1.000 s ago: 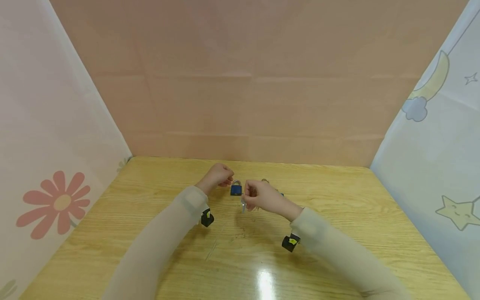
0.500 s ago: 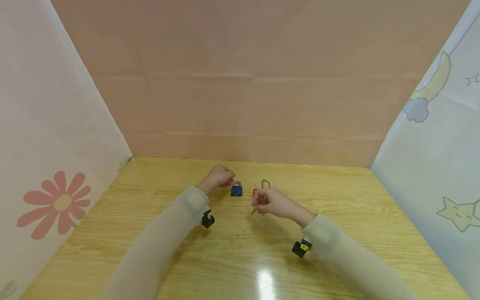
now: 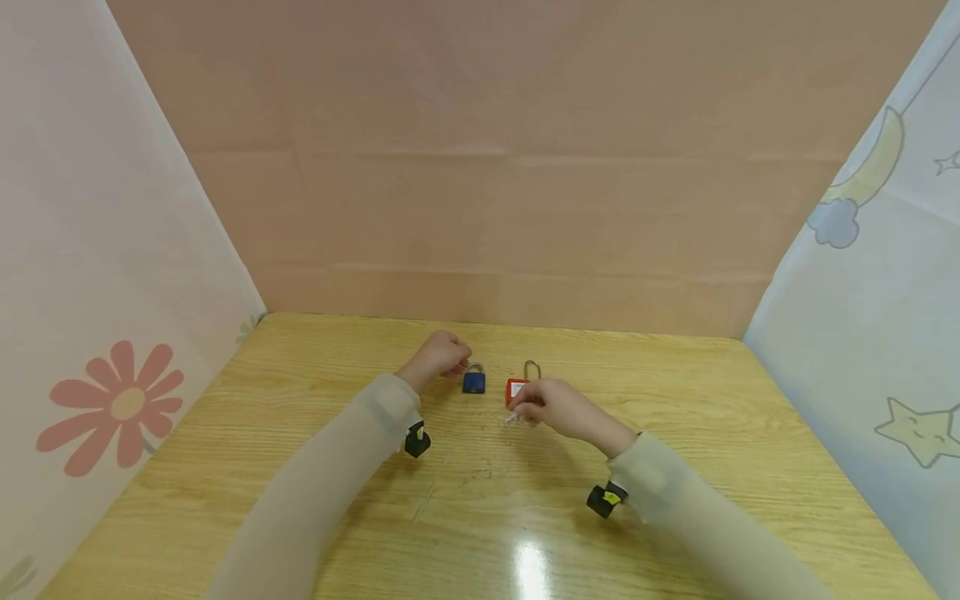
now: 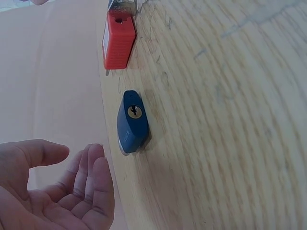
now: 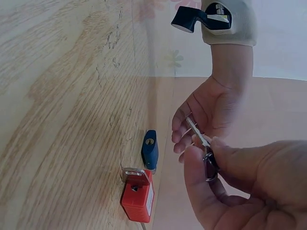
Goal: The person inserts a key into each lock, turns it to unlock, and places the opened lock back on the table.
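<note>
Leftmost over the wooden desk [image 3: 480, 512], the left hand [image 3: 442, 355] hovers at the far side with its grip empty, the fingers loosely bent; the left wrist view shows it holding nothing. Just to its right, the blue padlock [image 3: 474, 383] seems to lie flat, shackle toward the far side, with the brass keyhole [image 4: 135, 112] on its near face and no key in it. Whether the fingertips brush its shackle I cannot tell.

Farther right comes the key [image 5: 196, 129], apart from both padlocks, its blade pointing roughly left toward the other hand; a small metal ring [image 5: 210, 179] hangs at its head. The red padlock [image 3: 515, 384], with a white label on its face, sits just beyond, partly behind the right hand [image 3: 561, 407]. At that padlock's near end is a flat metal piece [image 5: 135, 175], perhaps another key; whether it is inserted is unclear. The right hand's grip pinches the key between thumb and forefinger.

My reading: the step in hand is lining up the key, with neither padlock being worked yet. Were it meant for the blue one, the next move would call for carrying it left, turning the blade to face the keyhole, and steadying the padlock with the left hand so it cannot slide.
</note>
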Demonstrator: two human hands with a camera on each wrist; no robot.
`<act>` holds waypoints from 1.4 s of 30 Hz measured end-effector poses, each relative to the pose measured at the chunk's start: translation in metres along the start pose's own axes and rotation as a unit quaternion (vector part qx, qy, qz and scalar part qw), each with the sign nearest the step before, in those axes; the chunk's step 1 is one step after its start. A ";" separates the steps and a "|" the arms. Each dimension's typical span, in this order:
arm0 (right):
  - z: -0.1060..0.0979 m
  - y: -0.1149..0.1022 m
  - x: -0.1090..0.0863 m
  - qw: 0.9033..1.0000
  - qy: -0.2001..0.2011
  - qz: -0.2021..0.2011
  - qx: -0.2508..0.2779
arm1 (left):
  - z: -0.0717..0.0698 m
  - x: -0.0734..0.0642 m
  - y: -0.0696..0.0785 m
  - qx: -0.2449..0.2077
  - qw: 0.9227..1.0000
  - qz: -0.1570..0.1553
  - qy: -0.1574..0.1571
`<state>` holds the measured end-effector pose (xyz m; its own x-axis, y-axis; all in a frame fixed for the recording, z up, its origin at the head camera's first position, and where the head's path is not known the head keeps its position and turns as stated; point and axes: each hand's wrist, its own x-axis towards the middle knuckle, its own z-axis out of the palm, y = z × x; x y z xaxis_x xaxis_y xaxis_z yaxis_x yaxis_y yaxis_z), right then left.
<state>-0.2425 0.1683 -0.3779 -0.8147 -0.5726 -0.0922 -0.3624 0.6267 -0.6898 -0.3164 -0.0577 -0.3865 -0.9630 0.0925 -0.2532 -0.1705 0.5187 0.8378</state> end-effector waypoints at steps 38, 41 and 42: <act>0.004 0.003 -0.002 0.997 -0.005 -0.002 0.075 | 0.003 0.004 -0.001 0.013 1.000 0.004 0.001; 0.004 0.004 -0.002 0.997 -0.011 -0.003 0.082 | 0.004 0.008 -0.003 0.041 0.999 0.009 0.005; 0.004 0.005 -0.002 0.996 -0.012 -0.004 0.083 | 0.005 0.010 -0.003 0.060 0.998 0.012 0.010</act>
<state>-0.2406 0.1701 -0.3840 -0.8002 -0.5910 -0.1020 -0.2876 0.5274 -0.7995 -0.3242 -0.0545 -0.3942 -0.9704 0.0901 -0.2241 -0.1230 0.6143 0.7794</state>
